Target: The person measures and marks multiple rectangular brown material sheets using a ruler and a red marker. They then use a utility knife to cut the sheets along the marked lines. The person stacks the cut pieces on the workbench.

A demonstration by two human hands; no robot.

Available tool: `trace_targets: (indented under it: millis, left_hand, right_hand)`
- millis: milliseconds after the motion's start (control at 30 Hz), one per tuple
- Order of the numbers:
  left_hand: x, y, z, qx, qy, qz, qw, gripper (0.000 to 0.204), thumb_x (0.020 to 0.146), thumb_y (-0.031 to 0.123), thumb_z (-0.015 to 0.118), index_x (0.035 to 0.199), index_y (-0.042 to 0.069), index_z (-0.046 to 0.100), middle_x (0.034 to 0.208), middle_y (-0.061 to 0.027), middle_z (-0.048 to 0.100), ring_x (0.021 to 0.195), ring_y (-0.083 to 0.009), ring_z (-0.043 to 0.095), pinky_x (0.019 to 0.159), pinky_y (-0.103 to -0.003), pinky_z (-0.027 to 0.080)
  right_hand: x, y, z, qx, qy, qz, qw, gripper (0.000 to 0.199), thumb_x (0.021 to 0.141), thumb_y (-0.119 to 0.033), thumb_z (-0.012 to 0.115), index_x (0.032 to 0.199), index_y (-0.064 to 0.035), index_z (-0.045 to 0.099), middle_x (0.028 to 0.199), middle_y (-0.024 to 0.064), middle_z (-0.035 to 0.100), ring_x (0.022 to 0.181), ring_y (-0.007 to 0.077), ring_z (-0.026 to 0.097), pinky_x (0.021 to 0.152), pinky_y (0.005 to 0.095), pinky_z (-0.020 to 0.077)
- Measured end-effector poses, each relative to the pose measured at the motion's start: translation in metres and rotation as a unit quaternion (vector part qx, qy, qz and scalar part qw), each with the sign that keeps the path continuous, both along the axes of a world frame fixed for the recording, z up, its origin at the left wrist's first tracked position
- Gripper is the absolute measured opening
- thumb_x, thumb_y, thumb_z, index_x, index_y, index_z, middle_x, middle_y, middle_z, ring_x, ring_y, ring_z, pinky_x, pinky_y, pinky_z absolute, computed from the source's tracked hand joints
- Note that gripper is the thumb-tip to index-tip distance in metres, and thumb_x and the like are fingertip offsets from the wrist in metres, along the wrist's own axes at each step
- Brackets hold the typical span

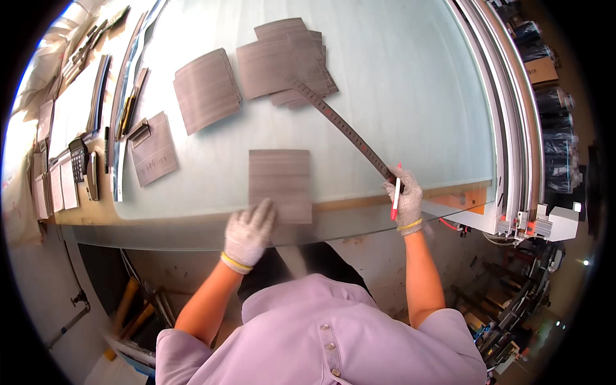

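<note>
A square grey-brown sheet (280,179) with a faint line across it lies at the table's near edge. My left hand (250,232), in a pale knitted glove with a yellow cuff, rests its stretched fingers on that sheet's lower left corner. Farther right, my gloved right hand (407,196) is closed round the near end of a long dark ruler (346,130) with graduation marks. A red and white marker pen (396,197) is held upright in the same hand. The ruler slants up to the left, its far end over a loose pile of similar sheets (276,61).
A neater stack of sheets (206,91) lies left of the pile. Another sheet with handwriting (154,154) bears a small dark metal piece (138,133). Farther left are a calculator (79,158), knives and pens. Metal rails (513,115) line the glass-topped table's (410,77) right side.
</note>
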State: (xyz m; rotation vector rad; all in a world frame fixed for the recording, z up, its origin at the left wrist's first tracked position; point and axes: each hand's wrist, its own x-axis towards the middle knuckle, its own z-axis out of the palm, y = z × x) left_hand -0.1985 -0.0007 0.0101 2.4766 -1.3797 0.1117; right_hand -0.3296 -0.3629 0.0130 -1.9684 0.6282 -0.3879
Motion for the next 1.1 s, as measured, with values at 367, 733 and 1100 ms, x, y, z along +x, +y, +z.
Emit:
trace_targets:
  millis: [367,733,1100]
  left_hand:
    - [0.002,-0.06,-0.031,-0.005,0.07,0.161,0.985,0.076,0.084,0.035,0.078,0.145,-0.003,0.053,0.15,-0.0219,0.051,0.136,-0.0429,0.049,0.112,-0.053,0.041]
    - [-0.02,-0.053,-0.027,0.002,0.099,0.157,0.983,0.076,0.082,0.034,0.08,0.145,-0.002,0.054,0.154,-0.0202,0.048,0.133,-0.0397,0.052,0.103,-0.05,0.044]
    - [-0.02,-0.053,-0.03,0.001,0.1,0.162,0.982,0.08,0.083,0.036,0.079,0.148,-0.001,0.051,0.152,-0.0207,0.05,0.131,-0.0397,0.054,0.104,-0.051,0.044]
  right_hand:
    - [-0.007,-0.025,-0.015,-0.072,0.057,0.034,0.995,0.044,0.07,0.008,0.081,0.111,-0.0059,0.075,0.1,0.0086,0.062,0.093,0.0225,0.063,0.079,0.0351,0.0559]
    - [-0.008,-0.037,-0.024,-0.254,0.085,0.109,0.957,0.041,0.065,-0.008,0.084,0.105,-0.0116,0.077,0.103,0.0097,0.064,0.1,0.0316,0.061,0.09,0.0433,0.0477]
    - [-0.002,-0.039,-0.02,-0.266,0.115,0.122,0.949,0.043,0.065,-0.011,0.085,0.107,-0.0134,0.077,0.107,0.0096,0.065,0.105,0.0328,0.06,0.094,0.0447,0.0466]
